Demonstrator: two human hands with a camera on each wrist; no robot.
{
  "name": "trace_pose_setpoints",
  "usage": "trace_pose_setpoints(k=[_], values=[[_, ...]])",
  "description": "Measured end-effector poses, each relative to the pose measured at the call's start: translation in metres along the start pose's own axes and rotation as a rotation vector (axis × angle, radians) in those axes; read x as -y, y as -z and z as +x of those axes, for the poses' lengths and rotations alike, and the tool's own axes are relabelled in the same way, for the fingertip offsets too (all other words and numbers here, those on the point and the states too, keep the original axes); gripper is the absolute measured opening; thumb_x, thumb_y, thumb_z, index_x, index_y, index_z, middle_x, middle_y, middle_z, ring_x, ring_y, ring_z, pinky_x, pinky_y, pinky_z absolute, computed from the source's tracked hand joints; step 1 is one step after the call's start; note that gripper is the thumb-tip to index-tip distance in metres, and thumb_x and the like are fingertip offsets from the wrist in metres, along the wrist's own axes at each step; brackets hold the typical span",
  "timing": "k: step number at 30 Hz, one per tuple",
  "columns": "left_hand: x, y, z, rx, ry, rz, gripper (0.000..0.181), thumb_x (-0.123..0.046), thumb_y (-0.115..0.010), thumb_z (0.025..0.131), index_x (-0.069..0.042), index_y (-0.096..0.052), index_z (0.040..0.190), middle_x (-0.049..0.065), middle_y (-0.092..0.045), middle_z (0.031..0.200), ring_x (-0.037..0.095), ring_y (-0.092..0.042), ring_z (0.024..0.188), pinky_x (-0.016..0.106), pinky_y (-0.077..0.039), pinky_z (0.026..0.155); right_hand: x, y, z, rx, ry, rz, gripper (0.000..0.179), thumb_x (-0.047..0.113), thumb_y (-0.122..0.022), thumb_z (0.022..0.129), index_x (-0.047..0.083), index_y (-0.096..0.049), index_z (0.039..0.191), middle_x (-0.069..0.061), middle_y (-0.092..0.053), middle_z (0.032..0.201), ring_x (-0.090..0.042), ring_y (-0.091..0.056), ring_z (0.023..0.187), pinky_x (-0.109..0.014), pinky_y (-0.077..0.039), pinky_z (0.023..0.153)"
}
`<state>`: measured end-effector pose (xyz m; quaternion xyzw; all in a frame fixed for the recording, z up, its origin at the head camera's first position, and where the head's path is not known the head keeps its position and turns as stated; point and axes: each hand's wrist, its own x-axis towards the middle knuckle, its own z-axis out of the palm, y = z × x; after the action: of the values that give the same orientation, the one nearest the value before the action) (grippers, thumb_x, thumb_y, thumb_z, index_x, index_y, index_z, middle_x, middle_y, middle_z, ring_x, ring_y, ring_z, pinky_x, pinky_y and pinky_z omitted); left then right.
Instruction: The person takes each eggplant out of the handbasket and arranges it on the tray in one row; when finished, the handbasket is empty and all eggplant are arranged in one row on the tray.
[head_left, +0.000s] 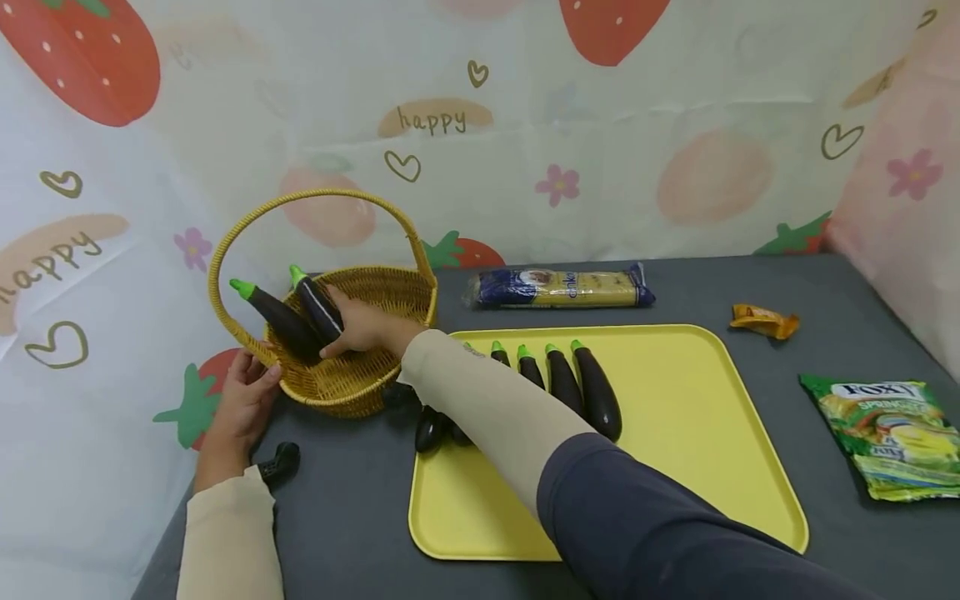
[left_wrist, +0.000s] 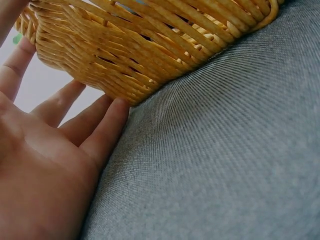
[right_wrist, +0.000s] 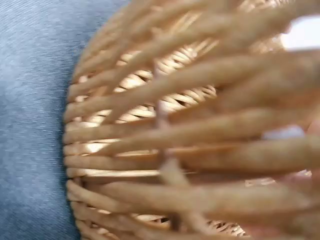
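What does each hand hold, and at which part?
The right hand holds an eggplant by its lower end, inside the basket. The left hand holds nothing, pressing straight fingers against the basket's wall.

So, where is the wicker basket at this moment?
In the head view the wicker basket stands at the table's left edge, just left of the yellow tray. The left hand touches its outer wall; the right hand reaches inside.

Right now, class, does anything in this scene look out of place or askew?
One eggplant lies off the yellow tray, on the grey cloth by the tray's left edge, while the others sit in a neat row on it. The two in the basket lean steeply against its rim, stems poking out. Nothing looks spilled or damaged.
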<state>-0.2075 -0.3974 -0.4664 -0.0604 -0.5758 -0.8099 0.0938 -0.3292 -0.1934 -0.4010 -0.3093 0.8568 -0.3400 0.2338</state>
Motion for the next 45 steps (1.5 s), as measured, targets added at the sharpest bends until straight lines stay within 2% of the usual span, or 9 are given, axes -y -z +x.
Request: trace_pose_setpoints(k=[4, 9, 15, 19, 24, 27, 31, 35, 45], values=[[-0.003, 0.001, 0.001, -0.01, -0.004, 0.001, 0.028, 0.009, -0.047, 0.098, -0.01, -0.052, 0.117, 0.005, -0.059, 0.11, 0.014, -0.059, 0.094, 0.025, -0.049, 0.078, 0.004, -0.005, 0.003, 0.009, -0.041, -0.084, 0.095, 0.04, -0.068, 0.091, 0.02, -0.003, 0.157, 0.005, -0.024, 0.157, -0.011, -0.031, 0.139, -0.028, -0.031, 0.107], [-0.002, -0.001, 0.0, -0.007, 0.012, 0.009, 0.028, 0.008, -0.05, 0.097, -0.008, -0.05, 0.12, 0.005, -0.059, 0.111, 0.014, -0.059, 0.095, 0.025, -0.049, 0.08, 0.001, -0.003, 0.0, -0.025, -0.08, -0.002, 0.091, 0.028, -0.071, 0.09, 0.016, -0.011, 0.157, -0.001, -0.035, 0.153, -0.016, -0.043, 0.131, -0.031, -0.04, 0.099], [-0.005, 0.001, 0.0, -0.015, 0.025, 0.005, 0.028, 0.007, -0.052, 0.096, -0.009, -0.051, 0.119, 0.005, -0.059, 0.111, 0.014, -0.06, 0.094, 0.025, -0.049, 0.08, -0.001, 0.016, -0.019, -0.079, 0.038, 0.093, 0.072, 0.019, -0.071, 0.088, 0.01, -0.033, 0.148, -0.006, -0.052, 0.131, -0.019, -0.058, 0.103, -0.031, -0.048, 0.079], [-0.007, 0.001, 0.005, -0.014, 0.01, 0.011, 0.028, 0.008, -0.051, 0.097, -0.01, -0.052, 0.117, 0.005, -0.059, 0.109, 0.014, -0.06, 0.093, 0.024, -0.049, 0.079, -0.003, 0.039, -0.042, -0.105, 0.081, 0.15, 0.063, 0.014, -0.07, 0.087, 0.01, -0.037, 0.141, -0.008, -0.054, 0.112, -0.021, -0.058, 0.086, -0.031, -0.047, 0.068], [-0.007, -0.003, 0.01, -0.001, 0.011, 0.028, 0.026, 0.006, -0.05, 0.098, -0.01, -0.05, 0.119, 0.006, -0.059, 0.111, 0.014, -0.059, 0.095, 0.024, -0.048, 0.081, -0.02, 0.074, -0.08, -0.121, 0.111, 0.153, 0.081, 0.018, -0.073, 0.086, 0.015, -0.024, 0.151, -0.01, -0.05, 0.13, -0.02, -0.056, 0.097, -0.034, -0.047, 0.074], [-0.005, -0.004, 0.006, -0.001, 0.019, 0.001, 0.027, 0.007, -0.049, 0.098, -0.01, -0.052, 0.118, 0.005, -0.059, 0.111, 0.014, -0.059, 0.095, 0.024, -0.048, 0.081, -0.041, 0.087, -0.107, -0.107, 0.126, 0.125, 0.088, 0.03, -0.071, 0.089, 0.019, -0.014, 0.155, -0.009, -0.048, 0.135, -0.02, -0.057, 0.102, -0.037, -0.048, 0.079], [-0.004, -0.002, 0.0, -0.001, 0.003, -0.045, 0.028, 0.011, -0.047, 0.097, -0.009, -0.052, 0.118, 0.006, -0.059, 0.111, 0.014, -0.059, 0.095, 0.024, -0.048, 0.08, -0.068, 0.093, -0.144, -0.12, 0.126, 0.121, 0.071, 0.049, -0.046, 0.1, 0.021, -0.012, 0.156, -0.01, -0.045, 0.14, -0.024, -0.055, 0.113, -0.044, -0.045, 0.089], [-0.006, 0.0, -0.001, 0.002, 0.007, -0.026, 0.028, 0.009, -0.048, 0.098, -0.009, -0.05, 0.12, 0.005, -0.059, 0.112, 0.014, -0.059, 0.095, 0.023, -0.048, 0.081, -0.094, 0.094, -0.174, -0.175, 0.083, 0.184, 0.058, 0.05, -0.027, 0.105, 0.023, -0.018, 0.155, -0.007, -0.032, 0.153, -0.025, -0.04, 0.133, -0.047, -0.033, 0.104], [-0.004, -0.001, -0.001, 0.014, 0.017, -0.027, 0.028, 0.007, -0.049, 0.098, -0.008, -0.048, 0.122, 0.005, -0.059, 0.113, 0.014, -0.059, 0.096, 0.024, -0.048, 0.081, -0.149, 0.096, -0.241, -0.348, -0.043, 0.381, 0.054, 0.034, -0.055, 0.101, 0.012, -0.037, 0.147, -0.013, -0.048, 0.134, -0.03, -0.05, 0.119, -0.048, -0.044, 0.093]])
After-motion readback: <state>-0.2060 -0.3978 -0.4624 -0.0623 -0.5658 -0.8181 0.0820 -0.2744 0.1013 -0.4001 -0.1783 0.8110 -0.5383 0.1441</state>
